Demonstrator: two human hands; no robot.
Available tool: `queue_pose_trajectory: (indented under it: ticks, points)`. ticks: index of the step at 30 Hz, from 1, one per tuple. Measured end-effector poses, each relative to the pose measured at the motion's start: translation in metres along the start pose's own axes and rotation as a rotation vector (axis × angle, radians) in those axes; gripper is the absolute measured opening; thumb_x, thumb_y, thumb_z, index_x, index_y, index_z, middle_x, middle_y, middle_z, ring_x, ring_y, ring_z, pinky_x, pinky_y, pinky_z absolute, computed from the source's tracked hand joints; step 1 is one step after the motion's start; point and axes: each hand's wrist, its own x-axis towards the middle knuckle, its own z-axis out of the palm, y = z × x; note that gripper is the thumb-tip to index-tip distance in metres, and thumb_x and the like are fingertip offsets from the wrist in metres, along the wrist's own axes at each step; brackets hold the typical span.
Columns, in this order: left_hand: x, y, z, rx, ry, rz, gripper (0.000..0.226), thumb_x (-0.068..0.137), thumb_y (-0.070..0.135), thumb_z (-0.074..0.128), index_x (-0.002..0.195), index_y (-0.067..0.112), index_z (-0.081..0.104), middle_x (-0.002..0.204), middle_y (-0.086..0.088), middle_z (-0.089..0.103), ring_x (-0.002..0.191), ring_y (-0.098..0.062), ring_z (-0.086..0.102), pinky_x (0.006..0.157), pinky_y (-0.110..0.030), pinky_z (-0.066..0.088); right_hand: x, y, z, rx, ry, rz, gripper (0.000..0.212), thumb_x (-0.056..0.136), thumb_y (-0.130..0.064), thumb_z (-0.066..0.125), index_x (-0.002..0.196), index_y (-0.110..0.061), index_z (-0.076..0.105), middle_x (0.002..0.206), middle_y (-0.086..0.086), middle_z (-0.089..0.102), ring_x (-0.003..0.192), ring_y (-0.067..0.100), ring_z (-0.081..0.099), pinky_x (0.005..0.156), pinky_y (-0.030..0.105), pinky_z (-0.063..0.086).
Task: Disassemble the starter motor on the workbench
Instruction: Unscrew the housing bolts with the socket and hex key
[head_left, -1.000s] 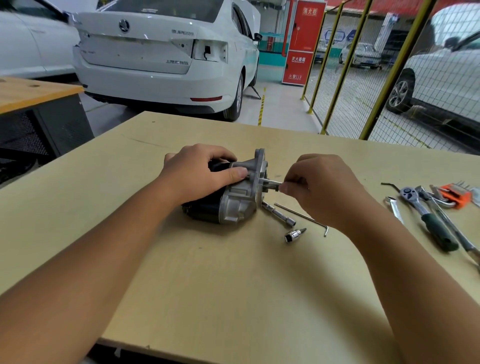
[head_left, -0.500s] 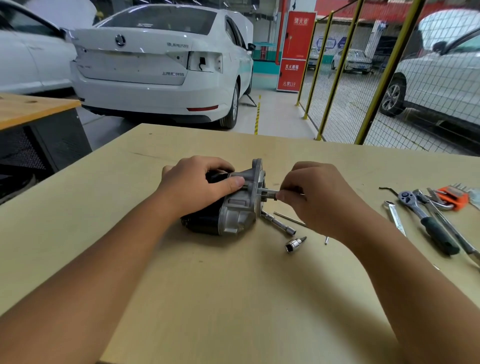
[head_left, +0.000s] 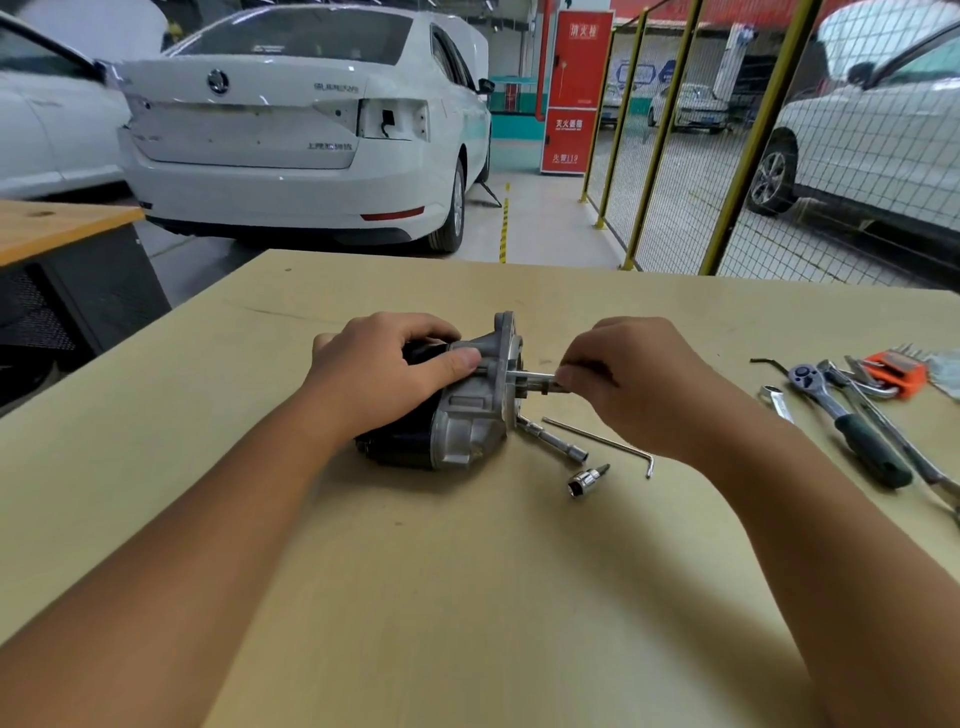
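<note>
Under the left hand (head_left: 387, 371) the starter motor (head_left: 447, 410) is black at the back and dull silver at the front. Right of the right hand (head_left: 641, 382) lie a green-handled ratchet (head_left: 852, 426) and an orange key holder (head_left: 896, 371). The workbench (head_left: 467, 597) is pale tan.
</note>
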Motion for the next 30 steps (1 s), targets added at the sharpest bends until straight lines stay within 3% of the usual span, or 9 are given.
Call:
queue_pose_trajectory:
  ticks: [7, 13, 18, 23, 26, 30]
  points:
    - [0.0001, -0.0018, 0.0003, -0.016, 0.003, -0.004, 0.065, 0.061, 0.093, 0.047, 0.108, 0.053, 0.069, 0.107, 0.03, 0.069, 0.111, -0.009, 0.059, 0.102, -0.043, 0.034, -0.0005, -0.0037, -0.0043, -0.06, 0.007, -0.014, 0.013, 0.093, -0.031, 0.067, 0.089, -0.019, 0.072, 0.083, -0.007, 0.06, 0.081, 0.019, 0.055, 0.075, 0.042, 0.05]
    - [-0.0011, -0.003, 0.0015, -0.009, -0.002, 0.005, 0.066, 0.061, 0.094, 0.046, 0.11, 0.056, 0.067, 0.105, 0.033, 0.068, 0.109, -0.006, 0.058, 0.101, -0.042, 0.033, -0.0013, -0.0032, -0.004, 0.007, -0.004, 0.007, 0.012, 0.091, -0.032, 0.07, 0.087, -0.022, 0.066, 0.077, -0.01, 0.058, 0.072, 0.007, 0.051, 0.062, 0.027, 0.041]
    - [-0.0017, -0.0004, 0.002, 0.004, 0.013, 0.001, 0.062, 0.066, 0.093, 0.041, 0.109, 0.055, 0.067, 0.104, 0.034, 0.068, 0.108, -0.005, 0.059, 0.102, -0.044, 0.034, -0.0011, -0.002, -0.0062, 0.014, -0.004, -0.03, 0.015, 0.096, -0.022, 0.063, 0.094, -0.014, 0.076, 0.084, -0.002, 0.059, 0.079, 0.018, 0.054, 0.072, 0.034, 0.045]
    - [-0.0015, -0.0006, 0.0003, 0.021, -0.001, 0.014, 0.066, 0.061, 0.093, 0.045, 0.109, 0.054, 0.068, 0.106, 0.028, 0.07, 0.11, -0.007, 0.06, 0.1, -0.042, 0.034, -0.0022, -0.005, -0.004, -0.05, 0.016, -0.027, 0.01, 0.088, -0.029, 0.074, 0.088, -0.019, 0.076, 0.085, -0.012, 0.06, 0.081, 0.016, 0.058, 0.076, 0.042, 0.052]
    - [-0.0009, -0.0014, -0.0004, 0.005, -0.012, 0.005, 0.069, 0.058, 0.094, 0.047, 0.11, 0.054, 0.068, 0.106, 0.029, 0.069, 0.109, -0.005, 0.059, 0.103, -0.042, 0.034, -0.0016, -0.0034, -0.0039, -0.003, 0.077, -0.021, 0.011, 0.083, -0.03, 0.08, 0.082, -0.022, 0.072, 0.081, -0.015, 0.057, 0.076, 0.01, 0.056, 0.071, 0.038, 0.052]
    - [-0.002, 0.0008, 0.0, -0.001, -0.001, 0.005, 0.057, 0.068, 0.091, 0.044, 0.107, 0.056, 0.066, 0.104, 0.034, 0.068, 0.109, -0.005, 0.059, 0.101, -0.043, 0.034, -0.0024, 0.0, -0.0004, 0.088, 0.073, 0.011, 0.014, 0.089, -0.037, 0.073, 0.08, -0.028, 0.067, 0.07, -0.01, 0.06, 0.065, 0.006, 0.053, 0.057, 0.028, 0.041]
